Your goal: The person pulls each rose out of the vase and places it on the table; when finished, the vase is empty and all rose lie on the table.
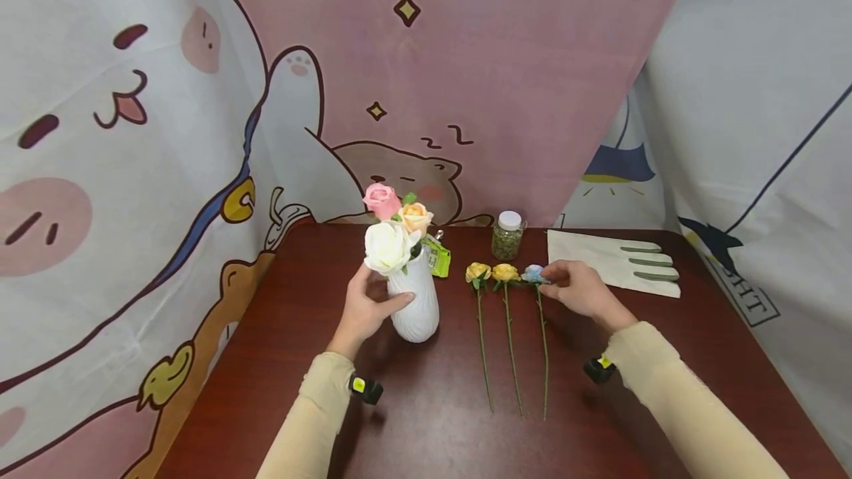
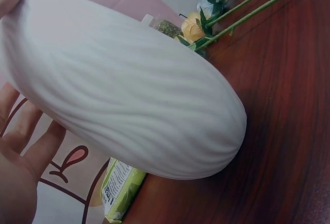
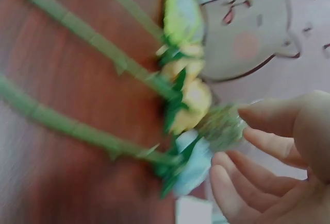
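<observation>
As a white vase (image 1: 421,318) is gripped by the left hand (image 1: 364,310), left of two yellow roses (image 1: 506,273) on the desk (image 1: 439,420), its bouquet (image 1: 389,248) is shown only by the head view. Near the blue rose (image 1: 532,273), the right hand (image 1: 580,288) is held half open, its empty grasp revealed by the right wrist view. Behind, a lidded jar (image 1: 506,244) is seen.

Cream sleeves (image 1: 308,412), cream cuffs (image 1: 642,350), black wrist cameras (image 1: 370,391) with yellow-green patches (image 1: 359,384); left hand (image 1: 362,307) and right hand (image 1: 581,291) bare.
</observation>
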Motion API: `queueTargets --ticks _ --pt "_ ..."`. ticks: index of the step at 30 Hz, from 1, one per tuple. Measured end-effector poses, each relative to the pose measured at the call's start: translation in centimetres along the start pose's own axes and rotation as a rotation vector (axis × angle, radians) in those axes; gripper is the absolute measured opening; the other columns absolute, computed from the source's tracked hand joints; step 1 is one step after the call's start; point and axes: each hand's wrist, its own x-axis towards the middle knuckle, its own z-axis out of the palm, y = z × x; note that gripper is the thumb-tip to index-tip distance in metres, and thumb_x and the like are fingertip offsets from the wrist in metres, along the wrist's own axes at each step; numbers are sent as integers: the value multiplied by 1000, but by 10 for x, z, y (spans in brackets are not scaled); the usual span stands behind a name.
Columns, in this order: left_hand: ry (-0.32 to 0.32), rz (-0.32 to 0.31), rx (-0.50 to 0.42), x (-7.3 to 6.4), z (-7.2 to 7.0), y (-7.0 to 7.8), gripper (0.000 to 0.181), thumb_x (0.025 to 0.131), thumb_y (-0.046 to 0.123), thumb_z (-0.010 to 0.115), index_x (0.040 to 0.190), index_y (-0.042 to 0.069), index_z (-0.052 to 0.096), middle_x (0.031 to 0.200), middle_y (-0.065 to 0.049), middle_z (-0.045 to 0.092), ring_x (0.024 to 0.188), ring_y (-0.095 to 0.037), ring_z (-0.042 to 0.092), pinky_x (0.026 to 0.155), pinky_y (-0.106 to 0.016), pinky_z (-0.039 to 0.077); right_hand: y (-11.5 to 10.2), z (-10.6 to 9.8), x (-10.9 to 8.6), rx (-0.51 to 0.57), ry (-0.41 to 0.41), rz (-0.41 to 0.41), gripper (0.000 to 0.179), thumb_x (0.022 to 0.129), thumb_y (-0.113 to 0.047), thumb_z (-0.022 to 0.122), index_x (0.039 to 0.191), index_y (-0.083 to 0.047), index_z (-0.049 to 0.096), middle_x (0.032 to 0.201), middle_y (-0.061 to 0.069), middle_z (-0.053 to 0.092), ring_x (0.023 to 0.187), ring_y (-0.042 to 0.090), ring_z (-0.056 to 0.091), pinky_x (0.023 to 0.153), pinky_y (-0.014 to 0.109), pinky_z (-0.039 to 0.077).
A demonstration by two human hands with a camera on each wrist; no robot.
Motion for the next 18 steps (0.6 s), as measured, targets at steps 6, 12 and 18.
queueTargets --ticks 6,12,18 --pt "-5 -1 6 0 -1 -1 76 76 -4 91 143 11 58 131 -11 69 112 -20 68 93 -36 59 -44 -3 4 137 2 -107 28 100 -16 73 125 -3 69 125 19 70 109 35 70 84 41 58" --pt "-10 8 15 -1 -1 -2 75 77 0 91 143 13 59 130 -9 69 111 -23 69 91 -42 60 -81 10 14 314 -66 -171 34 101 -20 73 130 -6 68 127 14 70 115 29 68 89 32 56" --pt "-8 15 15 0 -1 -2 74 77 -1 91 143 13 59 130 -8 69 112 -22 68 92 -39 59 -120 26 23 492 -90 -207 35 101 -15 73 133 -5 66 134 16 67 122 32 65 89 30 58"
